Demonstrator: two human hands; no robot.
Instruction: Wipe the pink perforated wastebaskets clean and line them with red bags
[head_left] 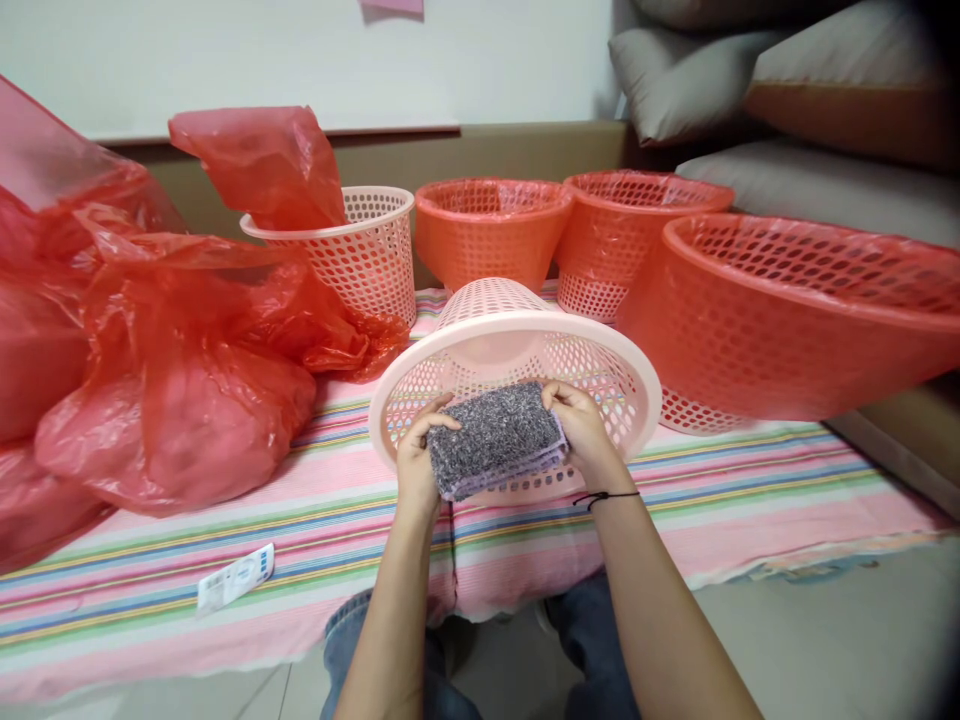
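Observation:
Both my hands hold a stack of grey scouring cloths [495, 435] with lilac edges, one at each end. My left hand [420, 455] grips the left end, its thumb or finger over the top. My right hand [581, 425], with a thin black cord on the wrist, pinches the right end. Just behind the cloths a pink perforated plastic basket [517, 322] lies tipped on its side, its mouth facing me. The cloths are in front of its opening and hide part of the inside. Whether they touch the rim I cannot tell.
Baskets lined with red bags [491, 230] stand behind and to the right. At the back left a pink basket [367, 255] has a red bag hanging in it. Filled red bags [180, 380] crowd the left. A label [236, 580] lies on the striped cloth [337, 540]. Cushions [697, 80] are piled back right.

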